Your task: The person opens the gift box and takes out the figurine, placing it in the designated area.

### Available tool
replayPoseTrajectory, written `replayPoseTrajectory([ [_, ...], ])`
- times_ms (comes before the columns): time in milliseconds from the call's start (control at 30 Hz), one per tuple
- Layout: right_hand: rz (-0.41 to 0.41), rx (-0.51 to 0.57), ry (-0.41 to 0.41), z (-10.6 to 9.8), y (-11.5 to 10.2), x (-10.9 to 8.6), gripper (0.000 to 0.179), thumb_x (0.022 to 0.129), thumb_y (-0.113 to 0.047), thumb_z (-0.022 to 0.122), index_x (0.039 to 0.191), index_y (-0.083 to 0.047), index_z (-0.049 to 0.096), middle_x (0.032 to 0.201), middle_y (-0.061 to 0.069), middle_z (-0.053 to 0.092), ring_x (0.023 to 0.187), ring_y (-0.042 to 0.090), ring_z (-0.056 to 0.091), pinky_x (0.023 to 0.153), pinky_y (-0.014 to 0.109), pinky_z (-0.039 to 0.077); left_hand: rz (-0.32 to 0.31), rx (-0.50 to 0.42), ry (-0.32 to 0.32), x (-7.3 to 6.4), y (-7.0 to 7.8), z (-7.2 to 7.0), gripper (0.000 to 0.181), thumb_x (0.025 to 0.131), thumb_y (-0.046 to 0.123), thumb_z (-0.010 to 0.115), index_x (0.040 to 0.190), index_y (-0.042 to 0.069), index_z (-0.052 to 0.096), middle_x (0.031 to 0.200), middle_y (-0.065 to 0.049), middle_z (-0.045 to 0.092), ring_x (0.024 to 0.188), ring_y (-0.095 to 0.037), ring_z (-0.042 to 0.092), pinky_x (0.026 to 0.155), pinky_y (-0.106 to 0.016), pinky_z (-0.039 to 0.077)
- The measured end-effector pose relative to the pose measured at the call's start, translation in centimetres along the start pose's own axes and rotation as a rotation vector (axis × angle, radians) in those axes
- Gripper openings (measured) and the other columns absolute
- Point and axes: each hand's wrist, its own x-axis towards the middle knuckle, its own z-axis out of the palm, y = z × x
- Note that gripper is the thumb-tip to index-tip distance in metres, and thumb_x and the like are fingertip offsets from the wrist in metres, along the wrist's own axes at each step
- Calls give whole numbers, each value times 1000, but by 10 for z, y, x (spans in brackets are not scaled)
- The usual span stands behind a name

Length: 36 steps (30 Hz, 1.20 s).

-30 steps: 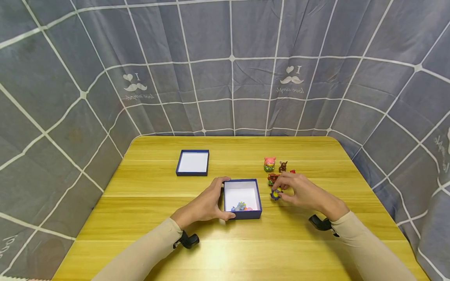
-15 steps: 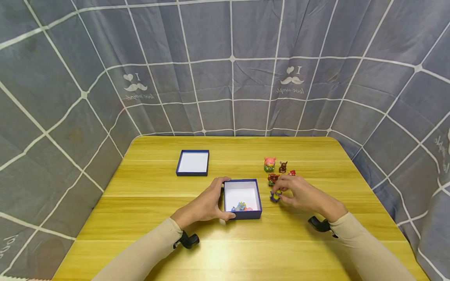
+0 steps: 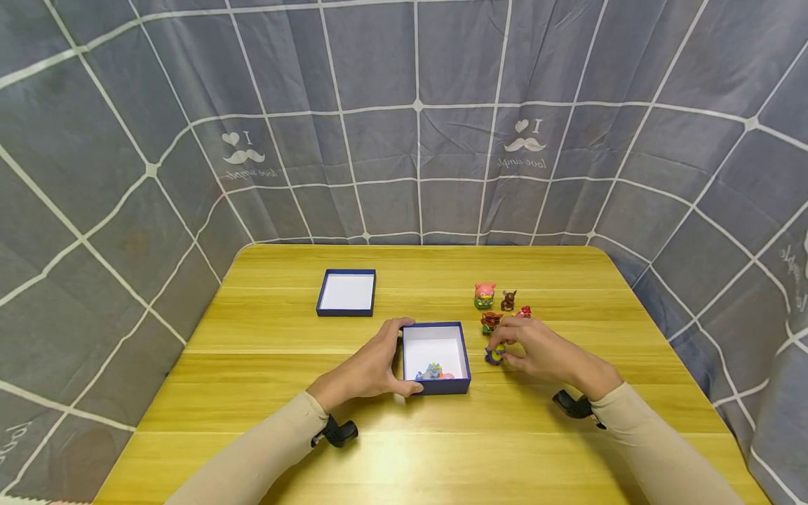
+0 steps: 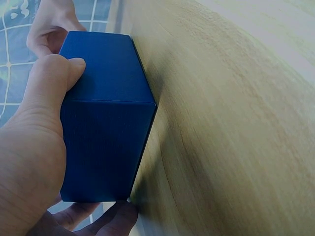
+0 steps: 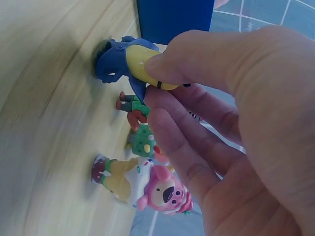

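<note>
My left hand (image 3: pixel 377 361) grips a square blue box (image 3: pixel 438 387) with a white inside, thumb on its near wall and fingers at the far one. In the left wrist view the thumb presses on the blue wall. Small figurines (image 3: pixel 432 372) in blue, yellow and pink lie in the box along its near side. To the right of the box, my right hand (image 3: pixel 536 347) pinches a blue-and-yellow figurine (image 5: pixel 138 58) between thumb and fingers. Its blue end points at the tabletop in the right wrist view, close to the wood.
Past the right hand stand a pink-headed figurine (image 3: pixel 484 294), a brown animal figurine (image 3: pixel 508 300), a brown-and-green figurine (image 3: pixel 490 322) and a pink bear figurine (image 5: pixel 167 189). The blue-rimmed lid (image 3: pixel 346 293) lies white side up at the back left. Grey checked curtains (image 3: pixel 416 154) surround the wooden table.
My right hand has come slightly nearer and turned the blue-and-yellow figurine, showing more of the pink bear figurine behind it. The left hand and box stay put.
</note>
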Motion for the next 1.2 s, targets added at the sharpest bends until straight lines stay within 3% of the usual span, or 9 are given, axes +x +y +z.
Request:
replayPoseTrajectory([
  [367, 24, 23, -48, 0, 0, 0, 27, 93, -6, 81, 117, -18, 79, 118, -9, 72, 109, 13, 70, 94, 41, 61, 1, 6, 3, 0, -1, 0, 120, 78, 48, 95, 167, 14, 22, 166, -19, 36, 144, -29, 51, 124, -46, 42],
  [1200, 41, 11, -47, -10, -10, -1, 29, 93, -13, 84, 121, -20, 78, 124, -6, 71, 116, 20, 70, 101, 46, 60, -3, 14, 0, -1, 0, 0, 120, 78, 50, 94, 167, 15, 22, 166, -17, 36, 142, -27, 51, 123, -45, 43],
])
